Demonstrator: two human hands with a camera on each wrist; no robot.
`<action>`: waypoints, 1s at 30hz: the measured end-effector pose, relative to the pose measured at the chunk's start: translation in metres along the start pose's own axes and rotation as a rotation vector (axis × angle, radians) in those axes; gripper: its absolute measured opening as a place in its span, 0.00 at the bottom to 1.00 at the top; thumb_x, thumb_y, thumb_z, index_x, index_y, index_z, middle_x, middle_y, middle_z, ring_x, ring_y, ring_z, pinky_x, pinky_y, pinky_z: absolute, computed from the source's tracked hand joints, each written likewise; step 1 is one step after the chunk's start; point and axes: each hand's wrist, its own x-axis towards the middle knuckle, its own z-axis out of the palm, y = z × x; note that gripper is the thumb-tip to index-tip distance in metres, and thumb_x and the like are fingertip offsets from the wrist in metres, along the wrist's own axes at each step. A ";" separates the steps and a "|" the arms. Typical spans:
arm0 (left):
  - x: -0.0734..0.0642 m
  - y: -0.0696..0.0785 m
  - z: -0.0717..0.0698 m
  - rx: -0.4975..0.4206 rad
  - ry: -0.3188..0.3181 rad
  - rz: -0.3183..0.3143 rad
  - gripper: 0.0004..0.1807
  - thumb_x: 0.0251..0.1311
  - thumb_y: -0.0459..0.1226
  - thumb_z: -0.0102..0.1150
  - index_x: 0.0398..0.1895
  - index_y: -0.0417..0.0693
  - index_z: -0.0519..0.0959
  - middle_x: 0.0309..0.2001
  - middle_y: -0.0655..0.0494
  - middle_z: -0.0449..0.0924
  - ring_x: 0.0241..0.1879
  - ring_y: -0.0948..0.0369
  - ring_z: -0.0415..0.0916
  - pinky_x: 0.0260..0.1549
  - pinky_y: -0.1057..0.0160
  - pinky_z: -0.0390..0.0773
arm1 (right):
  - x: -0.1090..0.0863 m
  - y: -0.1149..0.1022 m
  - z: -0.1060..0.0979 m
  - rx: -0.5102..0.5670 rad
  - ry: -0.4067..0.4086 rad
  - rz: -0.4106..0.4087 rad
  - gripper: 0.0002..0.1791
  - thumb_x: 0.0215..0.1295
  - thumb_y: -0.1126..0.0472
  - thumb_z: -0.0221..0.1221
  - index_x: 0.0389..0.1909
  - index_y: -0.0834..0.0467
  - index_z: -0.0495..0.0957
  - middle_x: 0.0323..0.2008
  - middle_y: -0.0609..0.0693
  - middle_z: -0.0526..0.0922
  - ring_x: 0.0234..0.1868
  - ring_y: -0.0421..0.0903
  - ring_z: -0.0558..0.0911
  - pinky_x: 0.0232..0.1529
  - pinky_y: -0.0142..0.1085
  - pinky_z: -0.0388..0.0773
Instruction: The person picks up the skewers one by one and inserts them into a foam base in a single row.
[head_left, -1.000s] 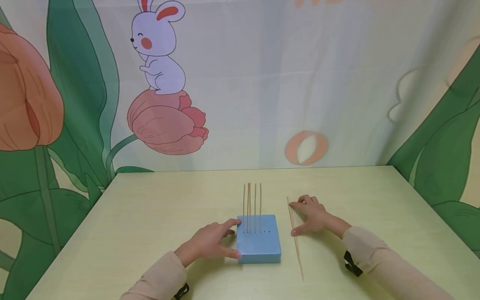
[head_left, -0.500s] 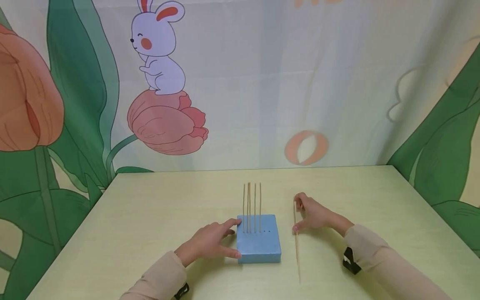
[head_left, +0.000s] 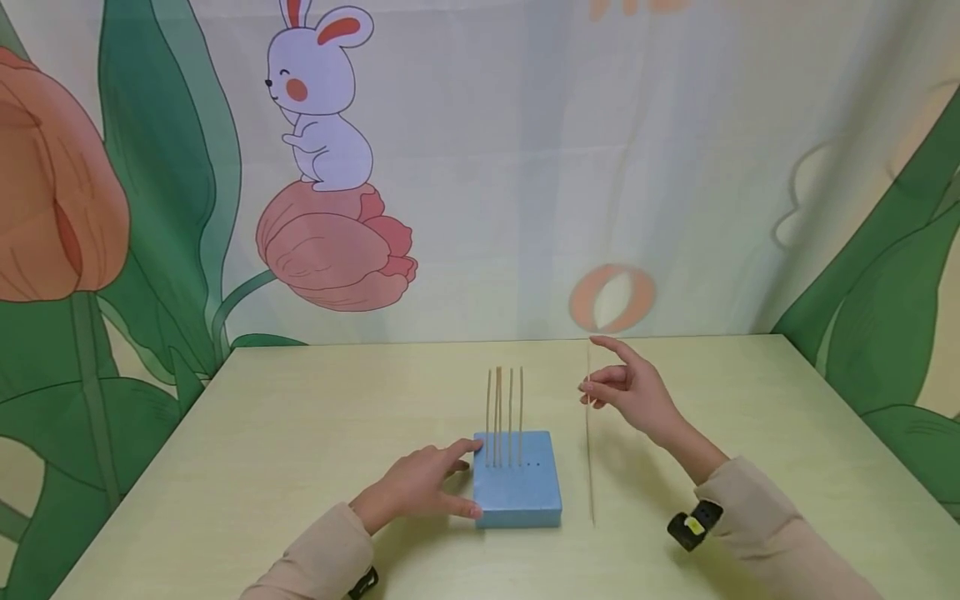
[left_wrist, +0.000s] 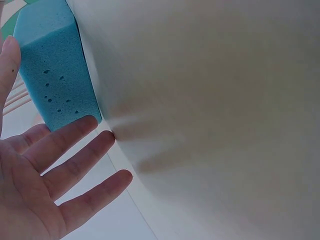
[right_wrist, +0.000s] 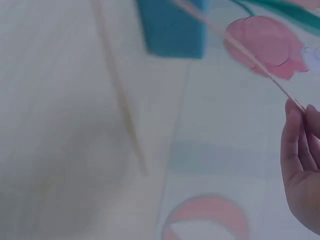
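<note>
A blue foam block (head_left: 517,490) lies on the table, with several thin wooden sticks (head_left: 511,412) upright in a row near its back and two small dark holes to their right. At the block's left side rests my left hand (head_left: 420,482), thumb at the front corner and index finger at the back corner. In the left wrist view its other fingers (left_wrist: 82,160) are spread and straight. My right hand (head_left: 637,398) pinches another wooden stick (head_left: 589,458) between thumb and fingers, right of the block. This stick hangs nearly vertical, its top beside the raised index fingertip.
The pale wooden table (head_left: 337,417) ends at a printed curtain (head_left: 480,208) with a rabbit and tulips. A blurred brownish line (right_wrist: 122,100) runs along the table in the right wrist view. A black wrist camera (head_left: 693,525) sits below the right sleeve.
My right hand has picked the stick up from the table, lifted it and brought it upright, its index finger now extended to the top. My left hand and the block have stayed put.
</note>
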 end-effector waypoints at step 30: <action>0.001 -0.002 0.002 0.002 0.001 -0.011 0.48 0.43 0.61 0.62 0.66 0.51 0.59 0.51 0.48 0.77 0.54 0.46 0.69 0.47 0.47 0.69 | -0.008 -0.074 0.060 -0.098 0.122 -0.421 0.06 0.49 0.80 0.60 0.29 0.71 0.76 0.25 0.62 0.82 0.25 0.34 0.81 0.28 0.31 0.78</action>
